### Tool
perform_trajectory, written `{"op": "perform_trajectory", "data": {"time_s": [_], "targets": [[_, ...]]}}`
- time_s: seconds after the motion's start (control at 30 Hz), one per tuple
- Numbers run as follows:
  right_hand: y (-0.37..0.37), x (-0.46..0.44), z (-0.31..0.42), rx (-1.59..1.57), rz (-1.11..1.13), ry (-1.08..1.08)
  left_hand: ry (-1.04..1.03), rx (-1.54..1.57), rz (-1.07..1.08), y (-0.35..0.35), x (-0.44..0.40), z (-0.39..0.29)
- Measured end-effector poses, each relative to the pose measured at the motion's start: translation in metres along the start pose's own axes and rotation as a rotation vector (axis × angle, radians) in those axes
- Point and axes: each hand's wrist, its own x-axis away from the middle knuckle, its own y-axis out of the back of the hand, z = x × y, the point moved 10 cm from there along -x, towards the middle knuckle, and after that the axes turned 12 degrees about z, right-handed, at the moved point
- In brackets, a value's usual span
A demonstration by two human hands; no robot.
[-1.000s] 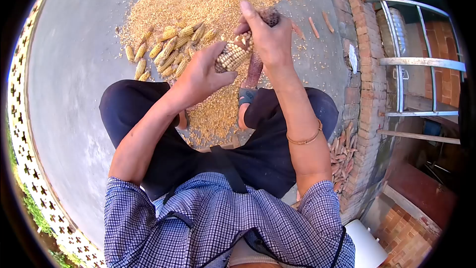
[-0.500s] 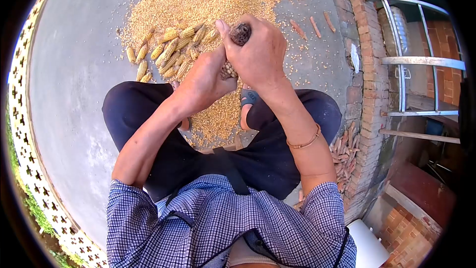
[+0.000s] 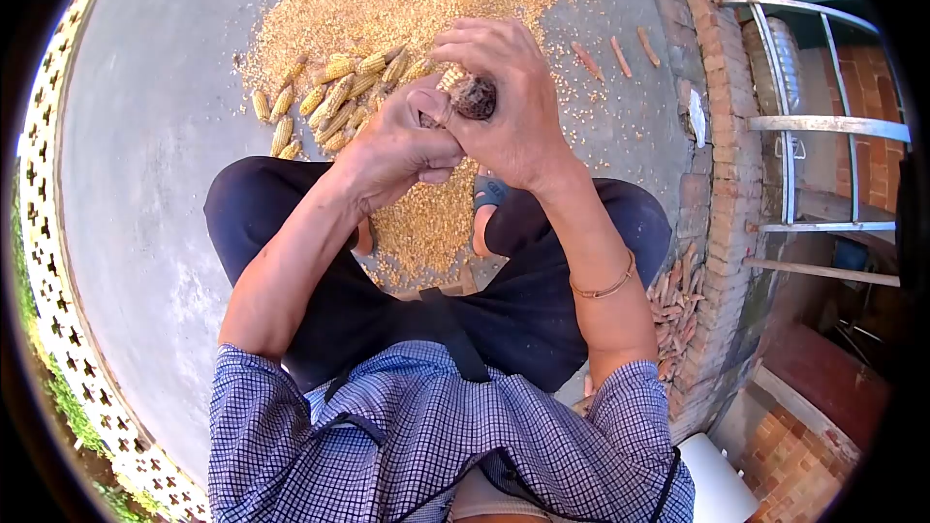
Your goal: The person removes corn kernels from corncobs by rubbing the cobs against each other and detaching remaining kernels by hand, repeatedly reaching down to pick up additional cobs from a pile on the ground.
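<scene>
My right hand (image 3: 518,102) is wrapped around an ear of corn (image 3: 475,97), its dark, rough end facing me and a few yellow kernels showing beside it. Pressed against it from the left, my left hand (image 3: 402,140) is closed, with a small brownish end of what looks like a corn cob (image 3: 427,120) showing between its fingers; most of it is hidden. Just beyond the hands lies a group of ears of corn (image 3: 334,97) with kernels on them. Behind these spreads a wide heap of loose kernels (image 3: 387,0), and more kernels (image 3: 421,232) lie between my feet.
Several bare reddish cobs (image 3: 620,56) lie on the concrete floor (image 3: 145,136) at the right. A larger pile of cobs (image 3: 678,305) rests against a low brick edge (image 3: 731,174). Beyond it stands a metal rail frame (image 3: 823,123). A perforated wall (image 3: 48,252) curves along the left.
My left hand has curled its fingers and turned against the ear. The fingers of my right hand have loosened and extended upward, and the ear's dark end has dropped slightly.
</scene>
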Motion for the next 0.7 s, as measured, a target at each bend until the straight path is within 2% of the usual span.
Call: {"op": "perform_trajectory", "data": {"time_s": [0.03, 0.1, 0.17, 0.2, 0.23, 0.33, 0.43, 0.57, 0.63, 0.7], "targets": [[-0.007, -0.001, 0.002, 0.067, 0.062, -0.047, 0.018, -0.057, -0.006, 0.000, 0.001, 0.001], [-0.003, -0.001, -0.005, 0.102, -0.029, -0.171, 0.047, -0.175, -0.012, -0.002, 0.004, -0.002], [-0.002, -0.002, -0.015, 0.120, -0.089, -0.292, -0.146, -0.583, -0.031, -0.006, -0.002, -0.013], [0.000, 0.002, -0.021, 0.127, -0.121, -0.364, -0.151, -0.634, -0.041, -0.008, -0.002, -0.012], [0.001, 0.006, -0.029, -0.035, -0.145, -0.380, -0.155, -0.685, -0.051, -0.012, -0.002, -0.012], [0.013, 0.004, -0.041, -0.546, -0.154, -0.404, -0.007, -0.312, -0.074, -0.009, 0.001, -0.003], [0.032, 0.008, -0.063, -0.922, -0.380, -0.295, -0.004, 0.029, 0.059, -0.023, 0.000, -0.006], [0.022, 0.007, -0.028, -0.831, -0.158, -0.193, 0.056, 0.139, 0.049, -0.013, -0.001, -0.002], [0.022, -0.002, -0.007, -0.261, -0.121, 0.037, 0.103, 0.123, 0.059, -0.009, 0.001, 0.002], [0.014, -0.001, 0.009, 0.046, -0.060, 0.117, 0.125, 0.086, 0.068, -0.013, 0.004, 0.007]]}}
